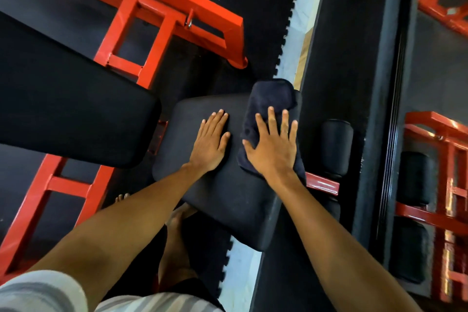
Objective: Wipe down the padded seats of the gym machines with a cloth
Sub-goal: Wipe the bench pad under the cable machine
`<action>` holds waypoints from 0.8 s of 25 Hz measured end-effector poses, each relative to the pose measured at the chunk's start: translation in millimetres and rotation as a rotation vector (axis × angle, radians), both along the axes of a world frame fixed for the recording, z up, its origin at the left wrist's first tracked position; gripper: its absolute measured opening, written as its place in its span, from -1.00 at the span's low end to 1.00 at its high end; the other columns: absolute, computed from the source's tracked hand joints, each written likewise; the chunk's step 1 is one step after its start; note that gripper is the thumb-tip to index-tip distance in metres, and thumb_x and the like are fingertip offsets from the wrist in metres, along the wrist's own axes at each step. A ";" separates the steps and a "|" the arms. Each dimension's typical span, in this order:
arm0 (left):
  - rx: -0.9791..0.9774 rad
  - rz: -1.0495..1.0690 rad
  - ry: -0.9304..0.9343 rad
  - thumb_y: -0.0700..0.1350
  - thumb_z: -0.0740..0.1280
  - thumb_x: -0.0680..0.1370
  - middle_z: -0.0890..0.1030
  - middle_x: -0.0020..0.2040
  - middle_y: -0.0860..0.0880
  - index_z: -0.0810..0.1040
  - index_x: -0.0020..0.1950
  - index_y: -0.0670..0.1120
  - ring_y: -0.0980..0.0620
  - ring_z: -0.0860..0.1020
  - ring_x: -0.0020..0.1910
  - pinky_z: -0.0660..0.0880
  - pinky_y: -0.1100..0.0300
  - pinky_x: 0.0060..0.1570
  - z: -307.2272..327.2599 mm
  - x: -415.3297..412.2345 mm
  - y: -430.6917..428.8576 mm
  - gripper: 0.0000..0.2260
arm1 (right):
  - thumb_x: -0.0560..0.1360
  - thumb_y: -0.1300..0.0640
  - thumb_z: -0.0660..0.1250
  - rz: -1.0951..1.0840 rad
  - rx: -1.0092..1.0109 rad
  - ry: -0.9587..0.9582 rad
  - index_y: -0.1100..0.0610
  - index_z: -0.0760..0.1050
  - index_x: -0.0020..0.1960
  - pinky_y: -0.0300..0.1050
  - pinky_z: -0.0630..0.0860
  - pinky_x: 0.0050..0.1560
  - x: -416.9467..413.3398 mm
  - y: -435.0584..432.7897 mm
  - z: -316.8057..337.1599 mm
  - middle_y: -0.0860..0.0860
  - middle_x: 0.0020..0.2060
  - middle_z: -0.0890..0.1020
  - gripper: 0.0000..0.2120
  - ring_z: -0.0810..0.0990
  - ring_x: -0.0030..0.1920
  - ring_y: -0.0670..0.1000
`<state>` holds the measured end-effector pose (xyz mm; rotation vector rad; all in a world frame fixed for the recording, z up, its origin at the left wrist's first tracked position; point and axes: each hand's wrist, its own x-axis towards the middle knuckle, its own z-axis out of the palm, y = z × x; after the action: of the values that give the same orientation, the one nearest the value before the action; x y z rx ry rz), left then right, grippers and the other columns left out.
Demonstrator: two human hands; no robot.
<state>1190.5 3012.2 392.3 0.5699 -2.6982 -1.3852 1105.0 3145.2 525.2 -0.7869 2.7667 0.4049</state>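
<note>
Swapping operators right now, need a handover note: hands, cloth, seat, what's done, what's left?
Left hand: flat, palm down on the bare seat pad, holding nothing.
Right hand: flat on the dark cloth, pressing it onto the seat pad's right side.
Done: cloth is on this seat; nothing shows how much has been wiped.
Left: the rest of this seat, then probably the long back pad on the left and the roller pads on the right.
</note>
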 end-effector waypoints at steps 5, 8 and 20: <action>-0.053 -0.001 -0.004 0.10 -0.04 0.69 0.00 0.66 0.03 0.06 0.67 -0.05 0.09 -0.09 0.64 -0.16 0.03 0.61 -3.7 -4.1 4.9 -0.45 | 0.51 -0.27 0.30 0.106 -0.010 0.010 -0.02 0.27 0.60 0.33 -0.16 0.58 49.4 16.9 -7.8 0.11 0.65 0.09 -0.27 -0.07 0.63 0.30; -0.077 -0.005 0.006 0.07 -0.05 0.69 0.02 0.66 0.00 0.06 0.66 -0.09 0.05 -0.05 0.64 -0.10 -0.01 0.61 -6.9 -1.9 6.7 -0.46 | 0.54 -0.29 0.26 0.214 0.013 -0.053 -0.06 0.29 0.59 0.32 -0.19 0.58 21.4 -9.1 -16.7 0.09 0.64 0.13 -0.32 -0.06 0.63 0.29; -0.040 0.043 0.006 0.05 0.02 0.65 0.16 0.64 -0.02 0.19 0.63 -0.08 0.02 0.05 0.63 -0.12 0.03 0.61 4.9 -6.8 5.6 -0.46 | 0.51 -0.32 0.28 -0.147 -0.214 -0.022 -0.13 0.23 0.60 0.26 0.00 0.60 6.1 29.8 -1.5 0.04 0.66 0.00 -0.29 -0.06 0.62 0.32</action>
<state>1183.7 3017.8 397.2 0.6160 -2.6856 -1.3180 1111.1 3175.0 523.7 -0.6221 2.8551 0.0721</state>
